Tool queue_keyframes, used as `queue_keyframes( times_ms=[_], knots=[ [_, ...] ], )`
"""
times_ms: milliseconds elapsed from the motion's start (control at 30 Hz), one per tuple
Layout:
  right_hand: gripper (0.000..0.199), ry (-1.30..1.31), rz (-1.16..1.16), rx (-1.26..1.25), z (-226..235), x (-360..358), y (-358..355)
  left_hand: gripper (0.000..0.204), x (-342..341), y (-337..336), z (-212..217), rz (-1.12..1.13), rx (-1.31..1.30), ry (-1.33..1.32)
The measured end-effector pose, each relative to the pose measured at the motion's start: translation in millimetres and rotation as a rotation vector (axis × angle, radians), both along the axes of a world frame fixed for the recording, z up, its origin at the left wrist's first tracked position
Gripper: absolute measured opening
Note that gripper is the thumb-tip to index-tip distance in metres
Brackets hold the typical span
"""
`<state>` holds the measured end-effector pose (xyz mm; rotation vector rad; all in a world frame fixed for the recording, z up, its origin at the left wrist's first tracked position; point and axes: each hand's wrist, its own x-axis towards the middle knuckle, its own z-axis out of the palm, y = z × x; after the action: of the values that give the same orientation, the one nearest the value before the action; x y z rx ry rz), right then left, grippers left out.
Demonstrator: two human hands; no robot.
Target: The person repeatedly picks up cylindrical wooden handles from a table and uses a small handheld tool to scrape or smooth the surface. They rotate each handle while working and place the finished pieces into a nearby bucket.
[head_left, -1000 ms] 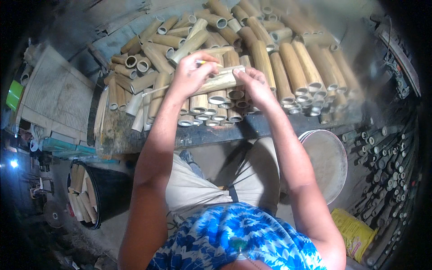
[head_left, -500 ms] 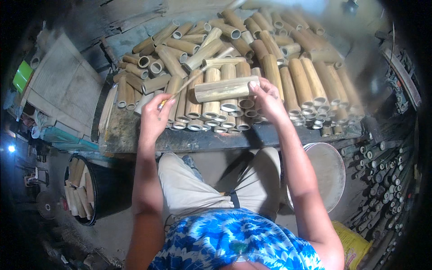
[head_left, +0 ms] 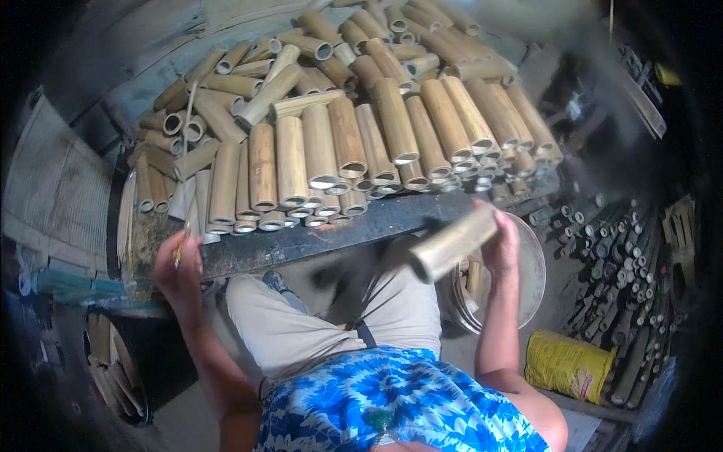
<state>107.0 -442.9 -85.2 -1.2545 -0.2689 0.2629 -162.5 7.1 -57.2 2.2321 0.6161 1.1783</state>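
Note:
My right hand [head_left: 501, 245] grips one end of a cut bamboo tube [head_left: 456, 245], slightly blurred and tilted, above a round light-coloured bucket [head_left: 533, 260]. Pieces of bamboo [head_left: 474, 279] show inside that bucket. At the left, by the table's front edge, my left hand [head_left: 179, 264] is closed round a thin stick [head_left: 187, 151] that points up and away. A small yellow, pencil-like piece [head_left: 178, 255] also shows between its fingers. Beyond my hands, a large pile of bamboo tubes [head_left: 320, 143] covers the table, the front ones stacked in rows with their open ends facing me.
The dark table edge [head_left: 301, 245] runs across in front of my knees. A black bin [head_left: 143, 354] holding split bamboo stands at lower left. Many thin bamboo poles [head_left: 625, 301] are stacked at right, beside a yellow sack [head_left: 565, 365]. A ribbed panel [head_left: 64, 181] leans at left.
My right hand has carried the bamboo tube from over the pile to the right and nearer, over the bucket. My left hand has moved left and down with the stick. The view has shifted.

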Motion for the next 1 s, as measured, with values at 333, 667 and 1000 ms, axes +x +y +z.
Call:
queue_keyframes(
  times_ms=[333, 667, 1000],
  knots=[
    [0.034, 0.581, -0.851, -0.563, -149.6, -32.4, -223.1, 0.014, -14.8, -7.0, -51.5, 0.034, -0.392, -0.043],
    [0.017, -0.137, -0.158, -0.699, -20.7, -2.4, -48.9, 0.010, -6.0, -21.5, -17.3, -0.073, -0.344, -0.044],
    [0.026, -0.242, 0.864, -0.578, -142.0, -135.3, 210.5, 0.014, -43.6, -16.3, -28.6, 0.016, -0.472, -0.187]
  ],
)
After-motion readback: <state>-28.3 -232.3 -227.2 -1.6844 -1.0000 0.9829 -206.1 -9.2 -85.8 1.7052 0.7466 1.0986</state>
